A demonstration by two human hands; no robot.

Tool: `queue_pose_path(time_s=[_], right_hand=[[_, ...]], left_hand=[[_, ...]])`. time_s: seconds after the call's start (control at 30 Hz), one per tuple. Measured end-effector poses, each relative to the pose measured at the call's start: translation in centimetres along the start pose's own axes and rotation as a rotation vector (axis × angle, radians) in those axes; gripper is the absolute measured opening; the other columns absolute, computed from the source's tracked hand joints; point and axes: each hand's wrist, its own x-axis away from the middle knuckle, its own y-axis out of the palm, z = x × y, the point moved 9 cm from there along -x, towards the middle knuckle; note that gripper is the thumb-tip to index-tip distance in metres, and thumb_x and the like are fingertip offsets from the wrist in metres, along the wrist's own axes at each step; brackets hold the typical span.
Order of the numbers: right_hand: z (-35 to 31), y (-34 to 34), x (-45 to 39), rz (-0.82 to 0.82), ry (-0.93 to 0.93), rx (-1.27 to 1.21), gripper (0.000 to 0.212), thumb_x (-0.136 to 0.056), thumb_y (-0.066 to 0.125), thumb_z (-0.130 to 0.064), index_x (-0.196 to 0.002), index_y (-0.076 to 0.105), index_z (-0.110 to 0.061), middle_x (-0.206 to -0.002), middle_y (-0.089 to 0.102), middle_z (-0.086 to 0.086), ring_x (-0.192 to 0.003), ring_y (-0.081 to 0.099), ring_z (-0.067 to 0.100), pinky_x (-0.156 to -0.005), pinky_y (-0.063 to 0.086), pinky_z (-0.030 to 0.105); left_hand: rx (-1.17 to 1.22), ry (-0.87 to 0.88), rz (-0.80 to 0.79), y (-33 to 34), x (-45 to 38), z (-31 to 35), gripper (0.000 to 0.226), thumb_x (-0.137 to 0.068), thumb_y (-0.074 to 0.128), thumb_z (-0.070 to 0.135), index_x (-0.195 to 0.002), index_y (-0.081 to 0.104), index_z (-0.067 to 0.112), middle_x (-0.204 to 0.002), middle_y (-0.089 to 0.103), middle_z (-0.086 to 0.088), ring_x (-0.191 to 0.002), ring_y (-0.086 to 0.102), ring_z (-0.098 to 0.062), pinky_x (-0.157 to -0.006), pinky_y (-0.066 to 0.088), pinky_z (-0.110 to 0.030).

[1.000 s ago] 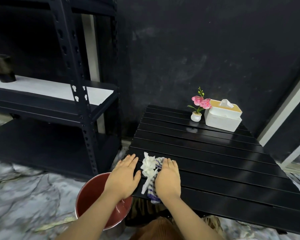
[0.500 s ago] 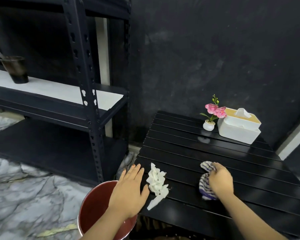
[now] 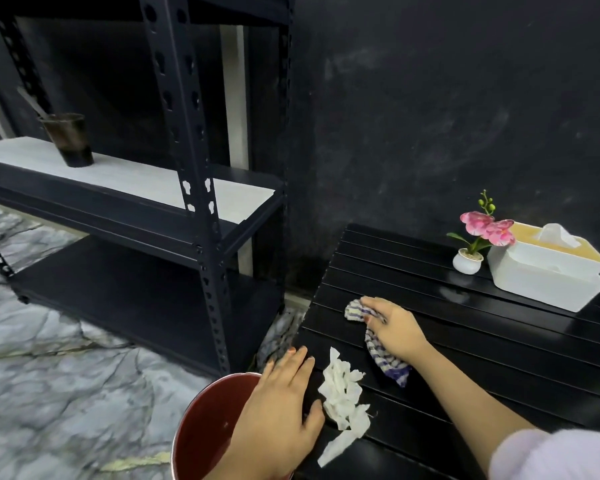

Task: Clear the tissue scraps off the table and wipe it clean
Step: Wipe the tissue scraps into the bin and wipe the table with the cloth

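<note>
White tissue scraps (image 3: 344, 400) lie bunched near the left front corner of the black slatted table (image 3: 499, 344). My left hand (image 3: 284, 407) rests flat at the table's left edge, fingers apart, its thumb touching the scraps. Further in, my right hand (image 3: 397, 329) presses a blue-and-white striped cloth (image 3: 383, 351) onto the slats, and the cloth trails out in front of and behind the hand. A red metal bin (image 3: 201, 434) stands on the floor below my left hand, partly hidden by it.
A white tissue box (image 3: 548, 271) and a small potted pink flower (image 3: 471, 251) stand at the table's far side. A black metal shelf rack (image 3: 187, 188) with a dark cup (image 3: 69, 140) stands to the left. The floor is marble-patterned.
My right hand has carried the cloth away from the scraps, out to the right, then back leftwards and further from me. My left hand has stayed beside the scraps.
</note>
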Motion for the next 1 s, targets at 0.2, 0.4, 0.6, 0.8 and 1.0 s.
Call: queue_pose_path(time_s=[0.2,0.4,0.6,0.8,1.0], right_hand=[[-3.5,2.3,1.8,-0.116,-0.161,-0.077,0.035,-0.089,0.052,-0.004,-0.120,0.060,-0.017,-0.131,0.057,-0.003,-0.120,0.039,-0.003,-0.103,0.021,0.010],[-4.5,3.5,4.9,-0.175,-0.228,-0.134,0.033,-0.089,0.053,-0.003,-0.115,0.064,-0.020,-0.121,0.055,-0.014,-0.121,0.041,-0.005,-0.103,0.023,0.005],[-4.3,3.7,6.3,-0.180,-0.201,-0.153,0.033,-0.088,0.052,-0.003,-0.113,0.065,-0.021,-0.117,0.054,-0.019,-0.119,0.041,-0.007,-0.101,0.023,0.003],[-4.2,2.6,7.1,-0.102,-0.113,-0.262,0.032,-0.089,0.050,0.000,-0.114,0.064,-0.015,-0.117,0.055,-0.014,-0.119,0.046,-0.001,-0.094,0.030,-0.001],[1.9,-5.5,12.7,0.366,0.159,-0.382,0.028,-0.089,0.051,0.000,-0.111,0.064,-0.011,-0.117,0.064,0.003,-0.106,0.057,0.014,-0.079,0.035,-0.007]], left_hand=[[0.036,0.007,0.008,-0.4,0.2,0.0,0.064,-0.090,0.033,0.047,-0.148,0.013,0.028,-0.158,0.005,0.014,-0.134,-0.008,0.010,-0.110,-0.012,-0.017],[0.034,-0.002,-0.009,-0.2,0.3,-0.2,0.063,-0.091,0.032,0.046,-0.149,0.014,0.027,-0.158,0.005,0.012,-0.143,-0.002,0.000,-0.112,-0.009,-0.019],[0.031,-0.012,-0.031,0.0,0.2,-0.3,0.062,-0.092,0.031,0.045,-0.149,0.013,0.026,-0.159,0.006,0.011,-0.144,0.000,-0.003,-0.114,-0.007,-0.021],[0.048,-0.019,-0.047,-0.2,0.3,0.0,0.062,-0.093,0.032,0.044,-0.149,0.013,0.025,-0.159,0.005,0.009,-0.145,0.000,-0.004,-0.114,-0.005,-0.022],[0.049,0.001,-0.067,-0.4,0.6,0.3,0.059,-0.095,0.033,0.040,-0.148,0.015,0.020,-0.159,0.006,0.006,-0.145,0.000,-0.007,-0.116,-0.002,-0.025]])
